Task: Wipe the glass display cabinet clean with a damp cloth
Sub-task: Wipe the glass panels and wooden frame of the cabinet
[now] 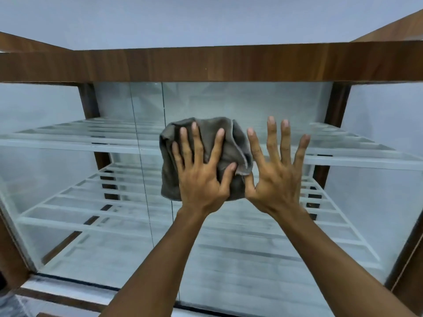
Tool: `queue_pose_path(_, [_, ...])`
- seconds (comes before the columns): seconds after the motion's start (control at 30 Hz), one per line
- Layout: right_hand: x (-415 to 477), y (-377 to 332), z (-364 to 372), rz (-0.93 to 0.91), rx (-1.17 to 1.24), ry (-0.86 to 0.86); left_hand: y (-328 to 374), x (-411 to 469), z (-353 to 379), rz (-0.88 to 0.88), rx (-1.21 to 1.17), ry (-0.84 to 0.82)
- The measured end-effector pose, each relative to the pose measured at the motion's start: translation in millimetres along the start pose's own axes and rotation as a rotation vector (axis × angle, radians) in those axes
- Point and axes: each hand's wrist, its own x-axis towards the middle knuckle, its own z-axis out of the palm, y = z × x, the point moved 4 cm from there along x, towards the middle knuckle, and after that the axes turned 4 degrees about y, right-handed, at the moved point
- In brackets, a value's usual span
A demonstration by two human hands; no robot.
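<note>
Head view: left hand [201, 177], fingers splayed flat, presses the crumpled grey cloth [233, 143] mid-pane on the wood-framed glass display cabinet [206, 62]. Right hand [277, 179] is flat and empty at the cloth's 3 o'clock, thumb at its edge. Left looks set to drive the stroke.

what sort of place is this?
Probably a shop or bakery: a wood-framed glass display cabinet with white slatted shelves, and a grey cloth pressed to its glass.

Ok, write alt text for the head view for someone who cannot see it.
The left hand presses a grey cloth against the cabinet's glass front; the right hand is spread open beside it. White slatted shelves show behind the glass.
</note>
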Motion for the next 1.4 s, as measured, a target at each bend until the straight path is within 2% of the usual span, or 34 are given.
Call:
queue_pose_path(0.07, [-10,1,1,0.009,0.005,0.004,-21,-23,-2,0.006,0.011,-0.02])
queue_pose_path(0.23, [-20,-4,4,0.098,0.011,0.006,-26,-4,-6,-0.213,0.032,0.023])
queue_pose_path(0.33, [-23,-7,7,0.127,0.051,0.017,-8,1,-2,-0.121,0.038,0.038])
queue_pose_path(0.43, [-33,-12,9,0.118,0.068,0.015,-21,-40,2,0.008,0.027,-0.003])
queue_pose_path(0.53, [-46,-22,12,0.068,0.084,0.0,-44,-62,0,-0.051,0.06,-0.003])
queue_pose_path(0.67, [-51,-36,20,0.095,0.098,0.007,-37,-30,0,-0.193,0.047,0.047])
queue_pose_path(0.73, [-52,-39,23,0.135,0.102,0.026,-31,-28,0,-0.17,0.031,0.054])
queue_pose_path(0.87, [-54,-37,28,0.159,0.045,0.045,-55,-65,1,0.052,0.025,0.008])
queue_pose_path(0.93, [-54,-41,27,0.206,0.046,0.062,-66,-66,-3,0.05,0.02,0.012])
queue_pose_path(1.07, [-57,-55,28,0.264,0.072,0.095,-52,-36,-1,-0.075,0.029,0.051])
queue_pose_path(1.2, [-60,-54,30,0.185,0.091,0.104,-35,-57,7,-0.024,0.014,0.072])
queue_pose_path(1.4, [-76,-42,23,0.046,0.06,0.012,-45,-91,8,0.03,0.029,0.035])
